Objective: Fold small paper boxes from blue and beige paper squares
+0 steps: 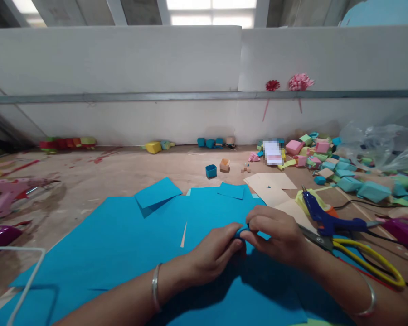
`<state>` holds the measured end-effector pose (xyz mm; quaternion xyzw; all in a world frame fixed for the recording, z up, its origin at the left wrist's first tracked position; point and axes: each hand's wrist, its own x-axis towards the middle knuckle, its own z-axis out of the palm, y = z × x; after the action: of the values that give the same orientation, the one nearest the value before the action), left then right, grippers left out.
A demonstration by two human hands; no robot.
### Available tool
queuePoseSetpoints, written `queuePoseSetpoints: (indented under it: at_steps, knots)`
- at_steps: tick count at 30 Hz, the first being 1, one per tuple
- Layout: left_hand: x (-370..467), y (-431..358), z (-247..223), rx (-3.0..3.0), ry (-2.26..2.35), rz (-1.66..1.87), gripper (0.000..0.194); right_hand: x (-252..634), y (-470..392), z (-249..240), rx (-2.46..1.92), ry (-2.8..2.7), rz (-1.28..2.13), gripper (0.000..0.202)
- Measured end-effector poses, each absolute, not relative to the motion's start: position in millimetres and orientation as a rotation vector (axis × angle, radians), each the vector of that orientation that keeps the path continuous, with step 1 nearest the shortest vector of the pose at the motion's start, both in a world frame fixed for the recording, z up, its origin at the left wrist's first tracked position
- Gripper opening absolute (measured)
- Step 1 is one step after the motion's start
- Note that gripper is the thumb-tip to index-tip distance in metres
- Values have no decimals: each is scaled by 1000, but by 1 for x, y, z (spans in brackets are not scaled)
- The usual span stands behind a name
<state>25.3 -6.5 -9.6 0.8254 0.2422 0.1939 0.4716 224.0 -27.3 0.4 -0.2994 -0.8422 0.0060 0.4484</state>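
Both my hands meet above a large blue paper sheet (129, 253). A small piece of folded blue paper (241, 232) is pinched between them. My left hand (217, 253) grips its left side, with the fingers curled. My right hand (275, 231) pinches its right end between thumb and fingers. Much of the piece is hidden by the fingers. Past the hands lie a folded blue card (159, 194) and a smaller blue paper piece (231, 190). Further back stand an open blue paper box (211, 171) and a peach paper box (225, 165).
Scissors with yellow handles (367, 260) lie by my right forearm, below a blue glue gun (326, 217). Many coloured paper boxes (347, 176) are heaped at the right. A pink glue gun (13, 192) lies at the left, above a white wire frame (30, 280). A white wall (122, 59) closes the back.
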Motion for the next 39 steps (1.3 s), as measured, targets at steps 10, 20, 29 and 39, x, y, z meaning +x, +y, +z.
queuePoseSetpoints:
  at_steps: [10,20,29,39]
  knots:
    - [18,6,-10,2011,478,428,37,230,-24,3,-668,-2100,212,4]
    - [22,-4,-5,2059,498,512,30,226,-33,8,-680,-1995,306,15]
    - [22,-5,-7,1965,533,509,41,222,-32,-2,-759,-1876,207,17]
    - [22,4,-18,2036,555,728,33,219,-36,-1,-878,-1828,292,33]
